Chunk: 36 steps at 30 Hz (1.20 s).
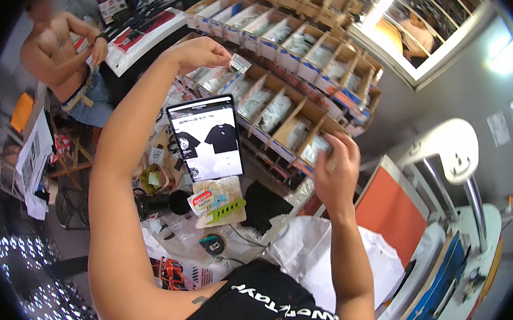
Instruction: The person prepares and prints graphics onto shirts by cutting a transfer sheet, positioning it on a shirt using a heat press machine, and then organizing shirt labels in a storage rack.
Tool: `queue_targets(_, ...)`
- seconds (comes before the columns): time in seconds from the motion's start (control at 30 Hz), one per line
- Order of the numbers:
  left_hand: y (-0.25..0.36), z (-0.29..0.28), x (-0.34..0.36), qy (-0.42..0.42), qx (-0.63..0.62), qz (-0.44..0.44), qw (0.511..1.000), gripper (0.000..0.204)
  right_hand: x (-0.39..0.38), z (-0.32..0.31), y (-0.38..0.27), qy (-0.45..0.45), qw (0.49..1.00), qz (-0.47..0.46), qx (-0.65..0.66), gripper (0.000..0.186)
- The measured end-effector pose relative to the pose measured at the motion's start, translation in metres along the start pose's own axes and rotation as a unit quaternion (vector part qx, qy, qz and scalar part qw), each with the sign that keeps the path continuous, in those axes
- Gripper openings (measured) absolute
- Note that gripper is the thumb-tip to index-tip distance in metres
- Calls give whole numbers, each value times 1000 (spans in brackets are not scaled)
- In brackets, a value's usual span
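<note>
My left hand [201, 55] is raised in front of the cardboard bins, its fingers pinched on the edge of a small grey-and-white printed packet [239, 64]. My right hand [337, 173] is at the right end of the lower row, bent fingers apart with nothing visible in them. Beside those fingers is a cardboard bin [301, 164] with a clear plastic packet [317, 147] inside; whether I touch it I cannot tell. Between my arms a tablet [209, 139] stands upright, its screen showing black T-shirts.
Upper bins [281, 58] hold several plastic packets. Below the tablet lie a snack package [218, 198], a green plastic piece [226, 212] and a tape measure [212, 244]. White fabric [310, 241] and a heat press [447, 152] are at right. Another person [61, 57] is at far left.
</note>
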<state>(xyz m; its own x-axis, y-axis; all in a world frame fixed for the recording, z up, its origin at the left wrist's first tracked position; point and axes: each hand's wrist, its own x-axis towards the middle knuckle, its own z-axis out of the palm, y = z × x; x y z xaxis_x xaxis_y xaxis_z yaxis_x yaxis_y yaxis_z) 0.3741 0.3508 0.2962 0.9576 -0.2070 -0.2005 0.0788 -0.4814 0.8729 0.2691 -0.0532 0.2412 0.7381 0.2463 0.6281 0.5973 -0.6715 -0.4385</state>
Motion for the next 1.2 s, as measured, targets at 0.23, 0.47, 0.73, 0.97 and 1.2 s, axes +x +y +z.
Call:
queue_targets(0.23,73,79,-34,-197,16,125,972,19,41,-1,-76,-70,928,157,329,22)
queue_targets(0.47,40,27,-15,135,323,65,934,21,18,33,-18,-77,904,221,359,9)
queue_targets(0.73,-55,1,62,122,567,144,802,7,-22,76,40,-39,951,224,208,7)
queue_targets(0.97,-67,2,97,34,625,164,762,16,-25,80,32,-27,965,216,147,7)
queue_targets(1.2,-72,8,96,-51,588,37,806,29,-26,79,33,-51,979,179,88,6)
